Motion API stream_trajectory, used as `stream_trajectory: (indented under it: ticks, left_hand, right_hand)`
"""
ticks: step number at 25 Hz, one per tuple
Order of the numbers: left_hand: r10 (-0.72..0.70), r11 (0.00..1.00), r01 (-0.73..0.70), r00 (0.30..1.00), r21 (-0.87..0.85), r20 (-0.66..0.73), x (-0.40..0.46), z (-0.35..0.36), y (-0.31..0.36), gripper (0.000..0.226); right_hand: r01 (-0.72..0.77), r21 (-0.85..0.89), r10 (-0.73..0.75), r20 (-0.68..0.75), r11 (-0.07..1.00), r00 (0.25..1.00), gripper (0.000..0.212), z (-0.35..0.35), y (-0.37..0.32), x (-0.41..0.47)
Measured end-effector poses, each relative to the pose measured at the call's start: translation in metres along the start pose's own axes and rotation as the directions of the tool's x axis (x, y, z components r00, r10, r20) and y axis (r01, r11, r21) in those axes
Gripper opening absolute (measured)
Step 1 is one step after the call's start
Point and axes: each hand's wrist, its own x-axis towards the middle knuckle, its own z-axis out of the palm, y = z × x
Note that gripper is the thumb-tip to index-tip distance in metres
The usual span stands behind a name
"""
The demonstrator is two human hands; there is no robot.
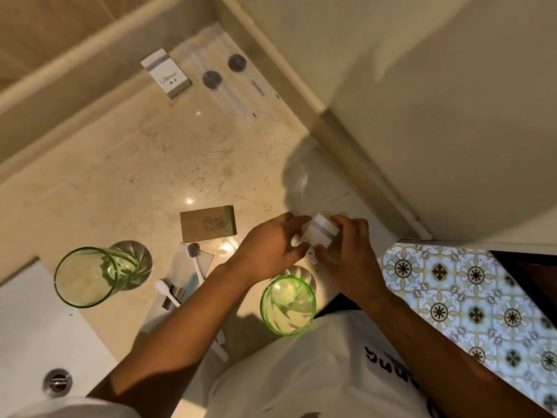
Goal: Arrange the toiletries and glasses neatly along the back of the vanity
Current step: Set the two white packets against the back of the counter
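Both hands hold a small white toiletry box with a grey band (320, 233) near the vanity's right edge; my left hand (271, 247) grips its left side, my right hand (349, 251) its right. A second white box (166, 73) lies at the back by the wall, next to two clear sachets with dark round items (224, 70). A brown cardboard box (208, 223) lies in the middle. Two green glasses stand near the front, one at left (90, 276), one below my hands (287, 304). Toothbrushes (194, 260) in torn wrappers lie between them.
The beige marble vanity top (120, 182) meets a raised back ledge (75, 86) at upper left and a wall at right. A white sink with a metal drain (57, 383) sits at lower left. Patterned floor tiles (467, 297) show to the right.
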Motion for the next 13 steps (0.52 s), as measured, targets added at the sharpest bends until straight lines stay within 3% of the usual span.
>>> stream_trajectory:
  ticks: [7,13]
  left_hand:
    - [-0.173,0.947,0.137,0.98,-0.29,-0.102,-0.003,0.007,0.0,0.039]
    - [-0.236,0.944,0.148,0.927,-0.294,-0.292,-0.01,-0.015,-0.017,0.046]
  right_hand:
    - [0.027,0.094,-0.029,0.021,0.995,0.999,0.055,-0.003,-0.011,0.015]
    - [0.089,0.168,-0.103,0.076,0.982,0.992,0.051,0.007,-0.056,0.059]
